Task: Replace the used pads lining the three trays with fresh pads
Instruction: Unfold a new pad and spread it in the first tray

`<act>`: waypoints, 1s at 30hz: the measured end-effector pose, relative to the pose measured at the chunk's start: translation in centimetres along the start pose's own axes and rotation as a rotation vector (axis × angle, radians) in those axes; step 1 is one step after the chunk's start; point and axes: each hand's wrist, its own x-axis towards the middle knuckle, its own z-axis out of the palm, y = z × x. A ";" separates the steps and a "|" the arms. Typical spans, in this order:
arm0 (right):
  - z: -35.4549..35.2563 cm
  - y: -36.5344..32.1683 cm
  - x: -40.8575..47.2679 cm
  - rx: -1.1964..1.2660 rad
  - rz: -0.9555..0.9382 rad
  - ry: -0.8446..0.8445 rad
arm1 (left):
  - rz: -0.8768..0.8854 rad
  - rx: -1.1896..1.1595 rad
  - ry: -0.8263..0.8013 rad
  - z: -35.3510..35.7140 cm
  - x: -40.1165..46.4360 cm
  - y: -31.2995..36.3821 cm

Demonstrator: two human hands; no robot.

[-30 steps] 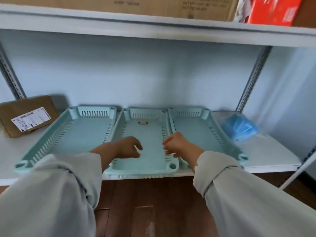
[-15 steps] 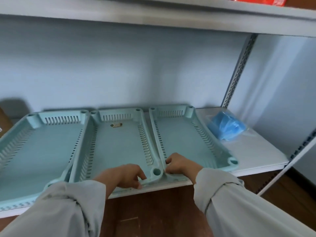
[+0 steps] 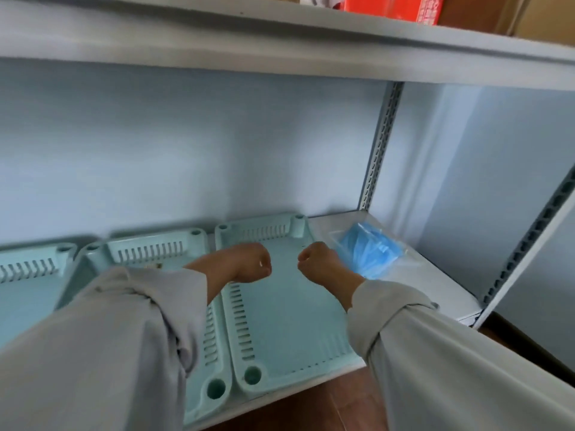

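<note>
Three pale green slotted trays stand side by side on a white shelf: the left tray (image 3: pixel 28 275), the middle tray (image 3: pixel 155 248) and the right tray (image 3: pixel 289 325). Each seems lined with a flat pale green pad. Over the far half of the right tray, my left hand (image 3: pixel 249 262) and my right hand (image 3: pixel 317 262) hover with fingers curled closed. I see nothing held in either. A clear bag of folded blue pads (image 3: pixel 368 253) lies on the shelf just right of the right tray, beside my right hand.
The white shelf (image 3: pixel 435 284) ends at a slotted metal upright (image 3: pixel 378 154) at the back right. Another shelf board (image 3: pixel 280 42) runs overhead, carrying a red box (image 3: pixel 395 6). Dark wooden floor (image 3: pixel 326 405) lies below the shelf front.
Both hands left the front rims of the middle and right trays and reached forward over the right tray. The view swung right and closer; the brown parcel at left dropped out of sight.
</note>
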 end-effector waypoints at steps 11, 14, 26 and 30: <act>-4.6 8.1 7.3 0.136 0.166 0.389 | 0.027 -0.272 0.153 4.7 10.6 3.0; -4.7 8.9 8.8 0.105 0.159 0.398 | 0.015 -0.280 0.166 5.4 11.9 2.5; -3.0 12.0 10.8 0.172 0.262 0.307 | 0.057 -0.273 0.199 3.5 13.2 3.8; -2.9 12.5 11.5 0.227 0.274 0.419 | 0.072 -0.300 0.189 3.7 13.3 3.9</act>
